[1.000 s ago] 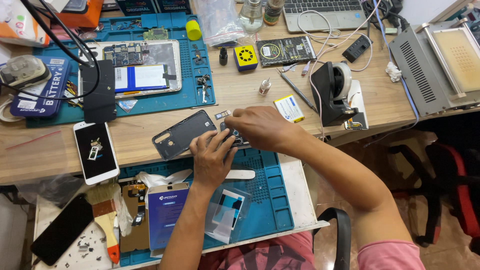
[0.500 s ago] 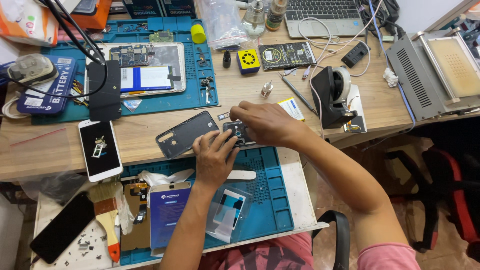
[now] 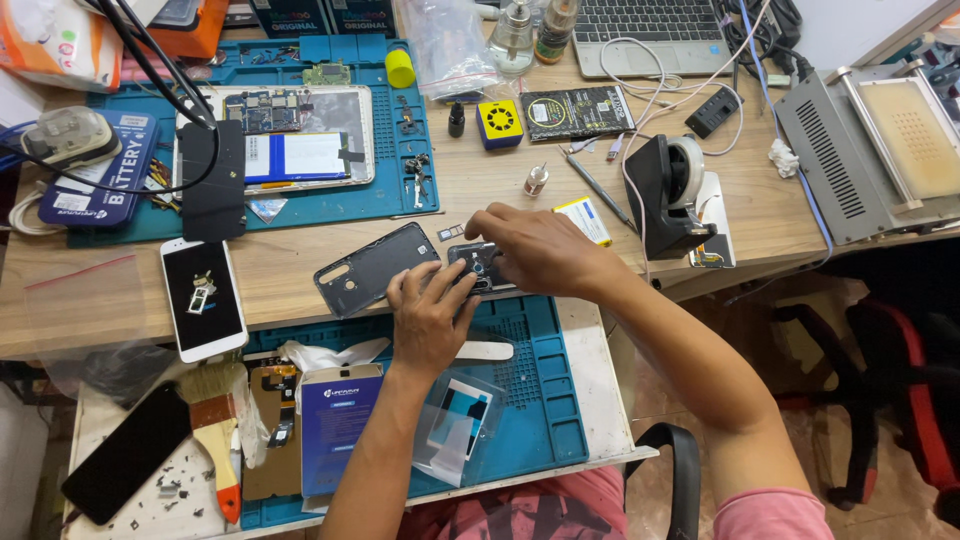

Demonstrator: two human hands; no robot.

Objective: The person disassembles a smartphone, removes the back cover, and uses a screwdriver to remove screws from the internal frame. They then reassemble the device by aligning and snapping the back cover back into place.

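My left hand [image 3: 430,315] lies palm down with its fingers pressed onto the near end of the opened phone [image 3: 480,268], holding it flat at the edge of the wooden desk [image 3: 300,265], just above the blue work mat [image 3: 545,400]. My right hand [image 3: 540,248] curls over the far end of the same phone, fingertips bunched on its upper part; whether they pinch a small part there I cannot tell. The phone's dark back cover [image 3: 375,268] lies just beside it to the left, inner side up, touching nothing I hold. A white phone [image 3: 203,297] lies farther left, face up. On the near mat sit a blue box [image 3: 335,425], shut, and a clear plastic sleeve [image 3: 455,425] with a small screen part inside it. A paintbrush [image 3: 215,425] rests by a black phone [image 3: 128,452] among bits of broken glass. On the far blue mat [image 3: 400,180] an open tablet [image 3: 290,140] shows its battery and boards inside its shell, with loose screws lying on the mat beside it. A clear bag [image 3: 450,45] stands behind.
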